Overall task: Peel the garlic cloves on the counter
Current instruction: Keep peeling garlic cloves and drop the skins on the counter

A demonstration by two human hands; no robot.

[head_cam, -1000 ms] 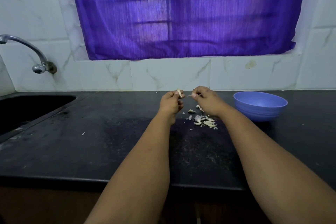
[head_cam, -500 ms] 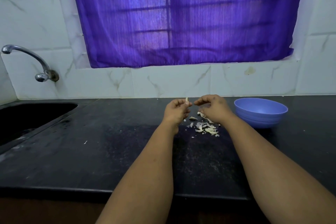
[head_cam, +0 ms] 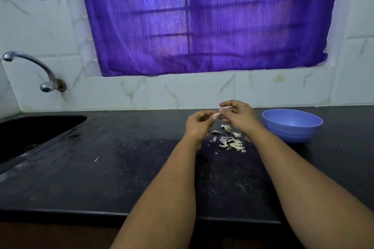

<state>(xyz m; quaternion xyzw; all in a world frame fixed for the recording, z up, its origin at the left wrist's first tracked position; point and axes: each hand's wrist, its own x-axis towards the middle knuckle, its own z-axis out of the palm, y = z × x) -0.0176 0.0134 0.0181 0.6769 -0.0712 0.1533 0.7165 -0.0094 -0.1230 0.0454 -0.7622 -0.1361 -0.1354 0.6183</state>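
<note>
Black stone counter (head_cam: 121, 178), dusty and speckled, with a small pale scrap (head_cam: 96, 159) lying alone on its left part. Dark sink (head_cam: 30, 133) set into the counter at far left. Above the sink, chrome tap (head_cam: 30, 66) fixed to the wall, spout curving to the left. White marble-look wall tiles (head_cam: 192, 91) behind. Purple curtain (head_cam: 202, 20) over a window, bars showing through as dark lines. Blue bowl (head_cam: 292, 125) upright on the counter at right, near the wall.
</note>
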